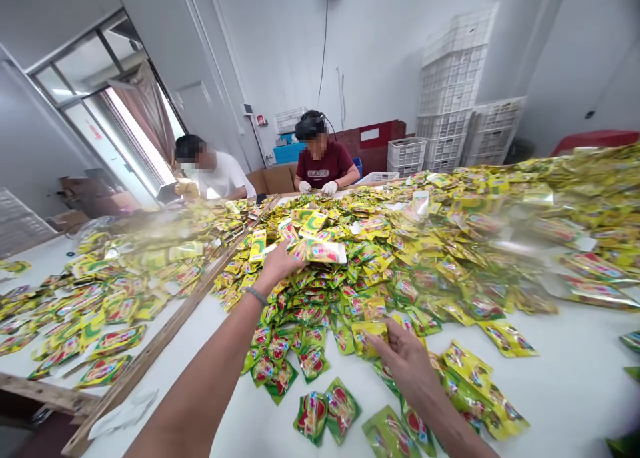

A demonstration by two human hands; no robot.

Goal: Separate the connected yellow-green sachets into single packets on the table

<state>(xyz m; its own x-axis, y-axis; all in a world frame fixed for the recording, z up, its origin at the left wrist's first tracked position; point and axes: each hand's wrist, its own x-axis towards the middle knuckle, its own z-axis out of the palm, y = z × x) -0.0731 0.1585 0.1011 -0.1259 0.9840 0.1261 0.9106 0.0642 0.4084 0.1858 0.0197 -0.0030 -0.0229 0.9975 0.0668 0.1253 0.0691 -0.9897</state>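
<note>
My left hand, with a band on its wrist, reaches to the top of the heap of small snack packets. Its thumb and fingers are closed on a yellow packet with a white end; the fingertips are partly hidden. Lower and to the right, my right hand pinches a small yellow packet between thumb and fingers. Green packets with red pictures lie just below the heap, and two more green packets sit nearer to me. Yellow packets lie in a row right of my right forearm.
A wooden strip divides the white table, with more packets on its left. Across the table are a person in a dark red shirt wearing gloves and a person in white. White crates are stacked behind.
</note>
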